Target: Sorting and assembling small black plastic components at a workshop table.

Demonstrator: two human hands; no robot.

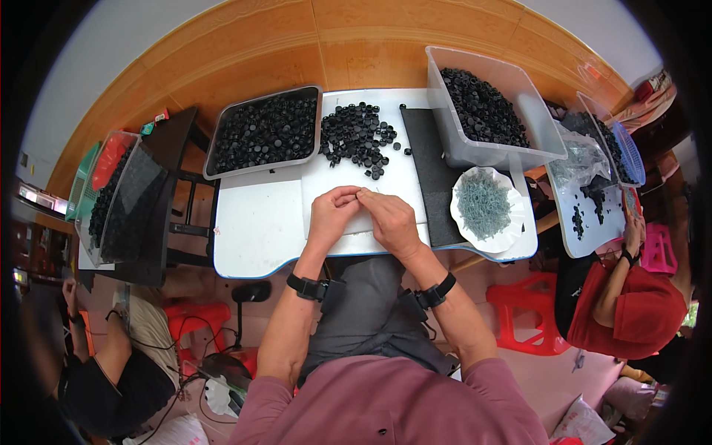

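Over the front part of the white table point(256, 222), my left hand point(334, 216) and my right hand point(393, 222) meet fingertip to fingertip. Both are closed in a pinch; whatever sits between the fingers is too small and covered to name. Just beyond them lies a loose pile of small black round caps point(356, 133), some standing apart at its right edge. To the right, a white scalloped plate point(512, 236) holds a heap of thin, clear greenish pieces point(482, 202). A black mat point(426, 144) lies partly under the plate.
At the back left stands a shallow tray point(259, 169) full of black caps. A deep translucent bin point(489, 154) of black parts occupies the back right. Co-workers sit on either side, one in red point(630, 315), one in black point(119, 393). Red stools point(526, 311) stand below.
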